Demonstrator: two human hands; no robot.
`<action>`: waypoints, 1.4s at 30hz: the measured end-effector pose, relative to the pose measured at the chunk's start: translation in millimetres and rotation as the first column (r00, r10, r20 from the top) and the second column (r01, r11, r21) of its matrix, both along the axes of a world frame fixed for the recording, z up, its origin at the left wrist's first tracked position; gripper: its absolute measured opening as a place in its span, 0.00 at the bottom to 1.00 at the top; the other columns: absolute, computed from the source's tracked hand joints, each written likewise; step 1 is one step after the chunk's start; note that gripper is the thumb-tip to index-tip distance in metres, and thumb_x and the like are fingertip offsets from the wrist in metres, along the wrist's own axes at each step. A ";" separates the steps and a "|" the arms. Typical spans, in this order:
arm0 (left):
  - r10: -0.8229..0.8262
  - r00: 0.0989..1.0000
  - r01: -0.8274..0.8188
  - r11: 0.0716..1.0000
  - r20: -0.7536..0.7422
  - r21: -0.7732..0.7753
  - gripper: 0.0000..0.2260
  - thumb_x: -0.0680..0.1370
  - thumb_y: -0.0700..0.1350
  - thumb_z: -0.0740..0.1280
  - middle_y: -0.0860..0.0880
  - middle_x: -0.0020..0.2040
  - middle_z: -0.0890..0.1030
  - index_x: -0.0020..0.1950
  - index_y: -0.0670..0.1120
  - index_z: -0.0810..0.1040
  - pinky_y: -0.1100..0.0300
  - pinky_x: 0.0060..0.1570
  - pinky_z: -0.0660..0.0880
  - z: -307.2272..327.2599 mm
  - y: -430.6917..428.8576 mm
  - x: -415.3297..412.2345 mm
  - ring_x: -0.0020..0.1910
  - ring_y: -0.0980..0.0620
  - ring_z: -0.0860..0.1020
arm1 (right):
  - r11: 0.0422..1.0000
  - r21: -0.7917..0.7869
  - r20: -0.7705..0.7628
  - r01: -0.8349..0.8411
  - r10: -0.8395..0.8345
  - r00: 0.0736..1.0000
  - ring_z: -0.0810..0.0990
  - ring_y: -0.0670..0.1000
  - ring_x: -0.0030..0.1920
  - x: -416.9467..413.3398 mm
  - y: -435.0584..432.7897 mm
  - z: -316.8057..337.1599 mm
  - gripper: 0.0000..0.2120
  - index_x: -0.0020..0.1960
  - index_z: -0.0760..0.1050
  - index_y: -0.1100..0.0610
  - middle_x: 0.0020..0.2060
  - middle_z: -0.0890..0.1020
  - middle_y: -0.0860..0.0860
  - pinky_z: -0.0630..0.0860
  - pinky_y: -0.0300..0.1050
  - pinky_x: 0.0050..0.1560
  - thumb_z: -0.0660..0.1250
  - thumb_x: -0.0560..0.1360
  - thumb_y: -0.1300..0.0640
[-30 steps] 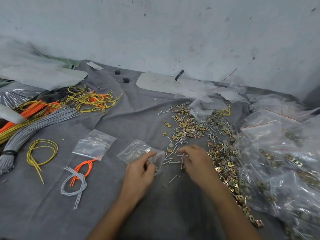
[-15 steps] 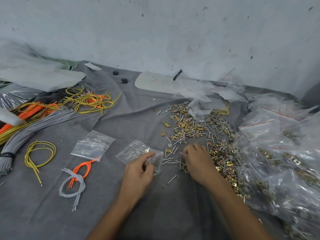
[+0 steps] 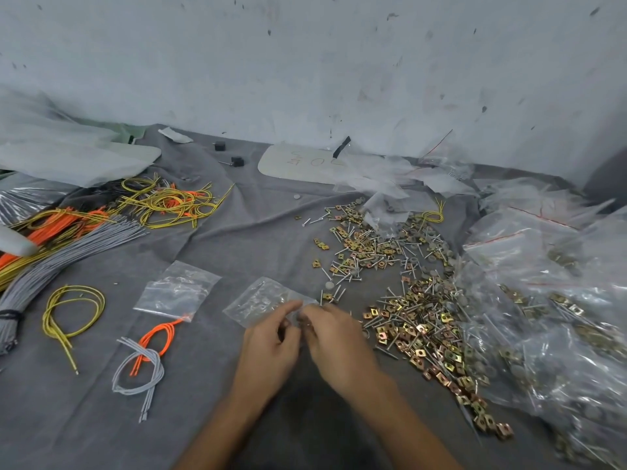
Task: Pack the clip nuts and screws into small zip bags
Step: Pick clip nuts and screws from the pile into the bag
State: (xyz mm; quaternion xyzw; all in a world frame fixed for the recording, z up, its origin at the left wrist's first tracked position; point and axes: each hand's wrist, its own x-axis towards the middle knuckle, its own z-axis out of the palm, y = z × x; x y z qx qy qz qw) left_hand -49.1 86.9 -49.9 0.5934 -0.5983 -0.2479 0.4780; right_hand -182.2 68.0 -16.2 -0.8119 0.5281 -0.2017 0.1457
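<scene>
Both forearms come in over the near edge of the grey cloth (image 3: 237, 252), and the hands meet at its centre. The left hand (image 3: 271, 347) has a narrow grip, thumb and fingers pinching the near right edge of a small zip bag (image 3: 261, 300). The bag lies flat on the cloth just beyond the knuckles, with a few small parts showing inside. The right hand (image 3: 336, 337) touches the left at that same edge with its fingers curled. Its fingertips are blurred, so I cannot tell whether its grip holds anything. Left of the hands, a grey cord loop (image 3: 139, 371) lies crossed with an orange cord loop (image 3: 156, 340), and a yellow cord loop (image 3: 73, 310) lies nearer the left edge. A second zip bag (image 3: 176, 293) lies just beside the first, on its left. Just right of the hands lies a heap of brass-coloured clip nuts (image 3: 417, 327). Loose screws (image 3: 356, 262) are mixed through it and scattered beyond it toward the centre. Filled clear bags (image 3: 559, 334) are heaped along the right edge. A grey cord bundle (image 3: 51, 259) lies at the left edge, with a yellow and orange tangle (image 3: 169, 201) beyond it. A white oval plate (image 3: 298, 162) bearing handwriting lies at the far edge, against the wall.
</scene>
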 end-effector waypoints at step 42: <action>0.005 0.993 -0.008 1.000 -0.119 -0.029 0.18 0.74 0.44 0.61 0.57 0.29 0.71 0.60 0.56 0.81 0.70 0.31 0.66 -12.0 -5.8 2.9 0.27 0.60 0.69 | 0.956 0.242 -0.321 0.168 -0.084 0.943 0.78 0.55 0.60 -90.9 -58.0 9.5 0.09 0.60 0.77 0.50 0.59 0.80 0.53 0.73 0.47 0.58 0.66 0.80 0.54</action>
